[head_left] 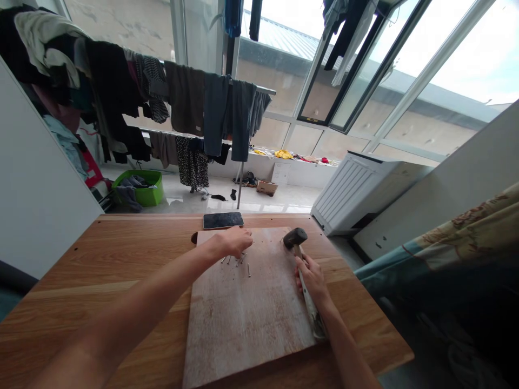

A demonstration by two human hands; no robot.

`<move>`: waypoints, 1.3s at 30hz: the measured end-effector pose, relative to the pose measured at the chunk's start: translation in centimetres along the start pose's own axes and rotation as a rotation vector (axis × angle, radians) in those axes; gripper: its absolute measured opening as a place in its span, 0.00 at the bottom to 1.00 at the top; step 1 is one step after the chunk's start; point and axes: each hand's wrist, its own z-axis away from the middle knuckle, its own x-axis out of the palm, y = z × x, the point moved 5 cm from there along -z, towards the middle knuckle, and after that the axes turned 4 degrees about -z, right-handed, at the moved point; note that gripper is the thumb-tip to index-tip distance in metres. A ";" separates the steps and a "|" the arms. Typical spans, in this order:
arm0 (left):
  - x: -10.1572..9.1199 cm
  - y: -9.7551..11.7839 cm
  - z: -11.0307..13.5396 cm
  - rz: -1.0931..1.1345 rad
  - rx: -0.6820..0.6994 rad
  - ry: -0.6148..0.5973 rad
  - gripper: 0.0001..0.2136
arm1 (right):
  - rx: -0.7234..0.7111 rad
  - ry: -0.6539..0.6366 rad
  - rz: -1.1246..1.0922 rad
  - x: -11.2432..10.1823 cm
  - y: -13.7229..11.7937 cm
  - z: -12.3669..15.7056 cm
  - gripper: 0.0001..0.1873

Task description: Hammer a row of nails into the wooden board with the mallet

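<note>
Green plastic laundry basket (138, 188) on the floor at far left, holding dark garments, with clothes (186, 102) hung on a drying rack behind and to its right. Foreground: wooden table (81, 275) bearing a black smartphone (223, 220), which lies flat near the far edge, just beyond a pale wooden board (243, 329) with a scuffed surface. Left hand (234, 241), fingers curled downward, sits low over a small cluster of steel nails (235, 260) on the far half of the board; whether it pinches a nail cannot be told. The nails appear loose, with none clearly driven in, though they are small in this view. Right hand (313, 279) is closed around the wooden handle of a hammer (310, 310), whose dark head stands at the board's far right corner. Far right: white louvred unit (359, 194) on the floor and patterned curtain (458, 243).
</note>
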 end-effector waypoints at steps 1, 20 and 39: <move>0.0 -0.2 0.0 0.029 -0.023 -0.007 0.14 | 0.002 0.001 0.000 0.0 0.0 0.0 0.19; 5.5 1.5 -6.6 0.647 -0.357 0.602 0.11 | -0.033 -0.037 0.247 -0.2 -0.8 -1.4 0.11; 5.1 1.9 -6.5 0.494 -0.386 0.560 0.08 | -0.193 0.095 0.504 -0.2 -4.6 -2.0 0.14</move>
